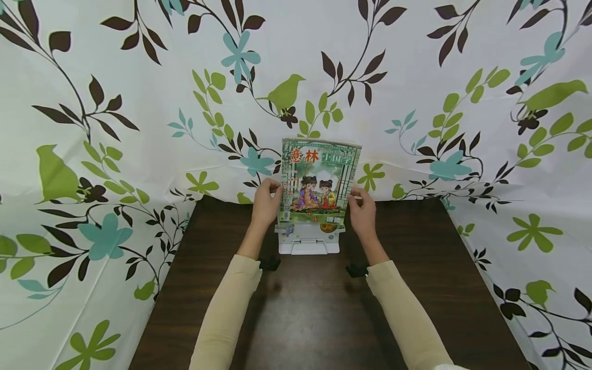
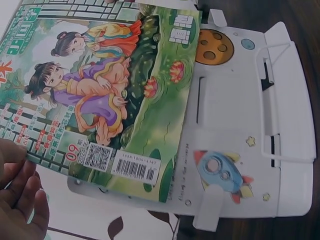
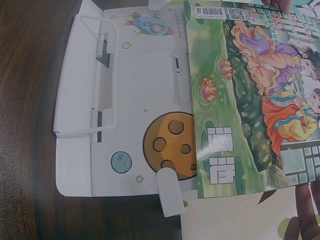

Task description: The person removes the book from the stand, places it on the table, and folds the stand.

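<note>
A magazine (image 1: 319, 180) with a green cover and two cartoon figures is held upright, leaning slightly, before a white book stand (image 1: 309, 247). My left hand (image 1: 266, 201) pinches its left edge, and my right hand (image 1: 363, 210) pinches the right one. In the left wrist view the magazine (image 2: 100, 95) covers the upper part of the stand (image 2: 235, 120), which bears a rocket and an orange planet print. From the right wrist, the stand's wire bar (image 3: 116, 75) and a white page clip (image 3: 170, 192) show below the magazine's bottom edge. The right fingers (image 3: 303, 212) are partly cut off there.
The stand is on a dark brown wooden table (image 1: 305, 313), near its back edge. Behind and beside the table hangs a white cloth (image 1: 152, 103) printed with leaves, birds and flowers. A dark wrist camera (image 1: 270, 264) sits under the left wrist, another (image 1: 356, 270) under the right.
</note>
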`<state>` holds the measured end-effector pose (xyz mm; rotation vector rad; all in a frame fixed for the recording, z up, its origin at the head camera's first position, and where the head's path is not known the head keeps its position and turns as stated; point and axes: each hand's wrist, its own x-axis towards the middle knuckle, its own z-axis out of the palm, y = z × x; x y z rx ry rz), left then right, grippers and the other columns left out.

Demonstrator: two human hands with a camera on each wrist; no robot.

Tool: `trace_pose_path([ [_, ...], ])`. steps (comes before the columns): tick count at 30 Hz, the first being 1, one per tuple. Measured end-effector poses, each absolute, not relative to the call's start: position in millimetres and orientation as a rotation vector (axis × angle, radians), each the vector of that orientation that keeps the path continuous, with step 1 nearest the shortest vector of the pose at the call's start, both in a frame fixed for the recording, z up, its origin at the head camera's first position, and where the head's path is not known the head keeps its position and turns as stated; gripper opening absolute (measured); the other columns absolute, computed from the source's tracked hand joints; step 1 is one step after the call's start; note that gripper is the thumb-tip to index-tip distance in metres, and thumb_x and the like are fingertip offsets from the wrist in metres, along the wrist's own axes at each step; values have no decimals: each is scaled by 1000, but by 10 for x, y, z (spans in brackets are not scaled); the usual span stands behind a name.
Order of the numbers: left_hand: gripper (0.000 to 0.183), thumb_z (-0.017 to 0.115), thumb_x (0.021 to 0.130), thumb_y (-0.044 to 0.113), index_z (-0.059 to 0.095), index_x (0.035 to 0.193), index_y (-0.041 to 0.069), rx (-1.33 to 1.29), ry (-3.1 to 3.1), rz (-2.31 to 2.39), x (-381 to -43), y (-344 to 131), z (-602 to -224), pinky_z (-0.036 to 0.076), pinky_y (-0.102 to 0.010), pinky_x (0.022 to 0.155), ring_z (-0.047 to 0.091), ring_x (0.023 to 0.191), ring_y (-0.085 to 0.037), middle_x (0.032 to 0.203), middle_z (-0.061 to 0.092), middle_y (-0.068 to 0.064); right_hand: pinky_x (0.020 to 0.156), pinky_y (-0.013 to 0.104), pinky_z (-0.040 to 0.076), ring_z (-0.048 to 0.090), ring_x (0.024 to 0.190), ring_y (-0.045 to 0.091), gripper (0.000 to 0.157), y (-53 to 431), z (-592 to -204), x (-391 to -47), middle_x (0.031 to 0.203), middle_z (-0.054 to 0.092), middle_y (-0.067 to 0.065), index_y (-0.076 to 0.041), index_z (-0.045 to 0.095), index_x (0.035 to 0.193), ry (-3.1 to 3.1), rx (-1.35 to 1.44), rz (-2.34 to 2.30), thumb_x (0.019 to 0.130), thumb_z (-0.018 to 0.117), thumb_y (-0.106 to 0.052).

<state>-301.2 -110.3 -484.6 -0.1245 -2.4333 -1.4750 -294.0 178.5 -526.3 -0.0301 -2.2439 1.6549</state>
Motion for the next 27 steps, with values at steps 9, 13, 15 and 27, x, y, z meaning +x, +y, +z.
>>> trace_pose_path([
  [9,18,61,111,17,65,118,1,-149,-2408,-1512,-3011,-980,-4730,54,-51,95,64,114,-36,119,68,-20,86,34,51,67,106,32,27,1856,-5209,-2896,129,68,19,-6,71,133,-2180,-75,1660,110,63,-15],
  [13,18,62,110,17,66,117,1,-167,-2397,-1507,-2997,-958,-4681,53,-51,98,64,114,-36,119,68,-20,85,31,50,67,106,31,27,1895,-5175,-2869,130,68,20,-5,71,133,-2146,-52,1691,110,64,-16],
  [15,19,62,110,18,66,117,2,-175,-2398,-1505,-2985,-939,-4656,52,-52,100,64,114,-36,119,68,-19,84,29,50,66,106,31,27,1925,-5156,-2860,130,68,19,-5,71,132,-2128,-42,1698,110,65,-18],
  [27,20,63,110,21,68,119,4,-236,-2392,-1548,-2998,-787,-4565,52,-49,91,63,106,-32,114,68,-16,77,18,45,66,99,28,29,2051,-5019,-2750,133,66,29,4,69,135,-2073,-92,1671,110,62,-10],
])
